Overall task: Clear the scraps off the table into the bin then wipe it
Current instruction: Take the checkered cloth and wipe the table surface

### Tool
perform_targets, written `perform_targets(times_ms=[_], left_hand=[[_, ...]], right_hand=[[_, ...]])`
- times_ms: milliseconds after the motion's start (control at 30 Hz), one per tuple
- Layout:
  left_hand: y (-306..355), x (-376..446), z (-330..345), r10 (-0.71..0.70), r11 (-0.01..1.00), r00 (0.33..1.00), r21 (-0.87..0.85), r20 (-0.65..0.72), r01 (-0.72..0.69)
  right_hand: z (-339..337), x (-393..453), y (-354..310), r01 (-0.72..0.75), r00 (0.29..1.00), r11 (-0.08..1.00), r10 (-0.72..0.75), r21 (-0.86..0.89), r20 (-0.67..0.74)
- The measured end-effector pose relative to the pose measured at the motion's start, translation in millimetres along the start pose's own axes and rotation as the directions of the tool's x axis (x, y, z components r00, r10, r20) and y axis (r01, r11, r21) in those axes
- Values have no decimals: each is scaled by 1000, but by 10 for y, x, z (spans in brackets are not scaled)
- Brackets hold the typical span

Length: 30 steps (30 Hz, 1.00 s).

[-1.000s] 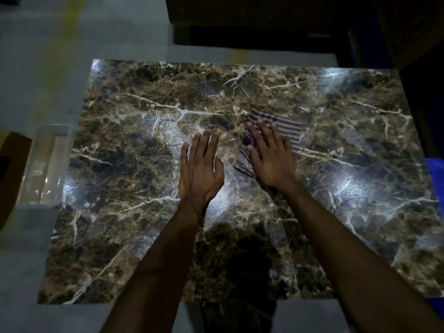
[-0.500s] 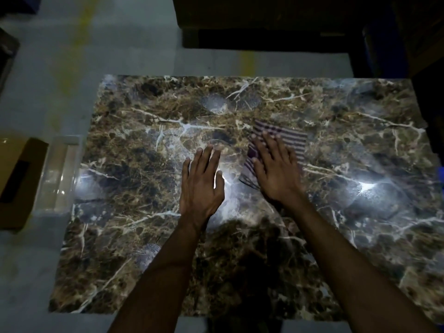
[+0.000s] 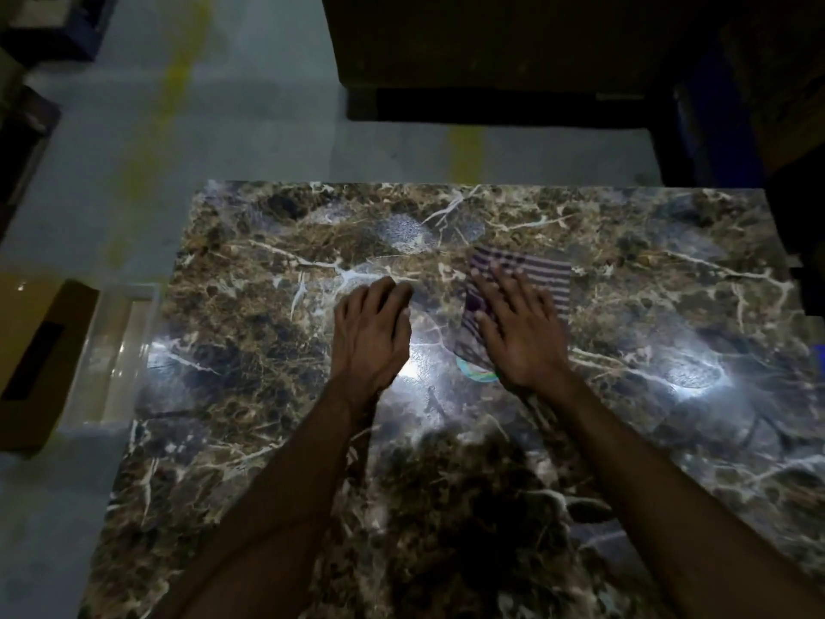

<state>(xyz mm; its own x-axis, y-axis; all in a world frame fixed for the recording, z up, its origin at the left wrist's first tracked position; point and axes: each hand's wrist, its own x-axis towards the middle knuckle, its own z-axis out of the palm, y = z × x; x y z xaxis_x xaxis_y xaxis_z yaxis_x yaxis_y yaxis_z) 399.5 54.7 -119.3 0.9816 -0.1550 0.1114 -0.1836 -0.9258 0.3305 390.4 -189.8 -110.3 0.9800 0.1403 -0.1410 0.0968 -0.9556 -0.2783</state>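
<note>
A person's right hand (image 3: 520, 332) lies flat, fingers straight and spread, on a striped cloth (image 3: 531, 279) spread on a marble table (image 3: 268, 350); the left hand (image 3: 370, 328) rests just beside it on bare stone, its fingers bent at the knuckles and holding nothing. The two hands sit near each other but apart, a bright glare on the slab between them.

The cloth looks thin, light and limp, and judging by the gloss of the marble it should slide easily under a flat palm; pressing through its middle, as the right hand does, seems the surest hold, since a pinch at one corner would likely let it bunch or fold. Its far edge pokes out beyond the right fingertips, and a small pale-green patch shows at the heel of that hand, too unclear to name.

No scraps can be made out on the stone, so the wiping stage appears to be in hand. Open marble runs well out to the right of the right hand, to the left of the left hand, and toward the wearer. Off the table's left edge, well apart from the left hand, stand a clear bin (image 3: 114, 350) and a cardboard box (image 3: 35, 359); dark furniture lies beyond the far edge.
</note>
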Motion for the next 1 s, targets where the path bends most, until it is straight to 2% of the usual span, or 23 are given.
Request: perform_targets(times_ms=[67,167,300,367,467,533,633,733,867,1000], left_hand=[[-12,235,44,-12,1000,1000,-11,-16,12],[-15,399,117,-28,1000,1000,-14,-11,28],[-30,385,132,-20,998,999,-61,32,22],[-17,401,111,-34,997,998,-60,55,38],[-17,501,74,-5,1000,999,-5,36,5],[-17,608,74,50,998,999,47,19,-51],[3,700,93,55,995,997,82,-49,-51],[3,705,101,63,989,995,136,-74,-53],[-8,797,51,83,988,995,136,-58,-75],[-67,883,84,46,997,997,70,-66,-41]], right_hand=[[-17,277,-104,-32,998,999,33,16,-46],[63,429,-308,-19,999,1000,20,19,-44],[132,51,-335,181,983,983,-180,-42,18],[123,-141,-187,219,976,974,-217,-60,34],[44,-123,33,81,997,995,-80,-50,16],[12,105,43,-25,999,999,23,-36,-43],[12,544,-146,-80,991,997,80,9,-103],[106,698,-380,-13,996,1000,14,12,-94],[167,297,-389,153,988,987,-154,-49,-8],[42,131,-82,69,998,996,-70,-49,-9]])
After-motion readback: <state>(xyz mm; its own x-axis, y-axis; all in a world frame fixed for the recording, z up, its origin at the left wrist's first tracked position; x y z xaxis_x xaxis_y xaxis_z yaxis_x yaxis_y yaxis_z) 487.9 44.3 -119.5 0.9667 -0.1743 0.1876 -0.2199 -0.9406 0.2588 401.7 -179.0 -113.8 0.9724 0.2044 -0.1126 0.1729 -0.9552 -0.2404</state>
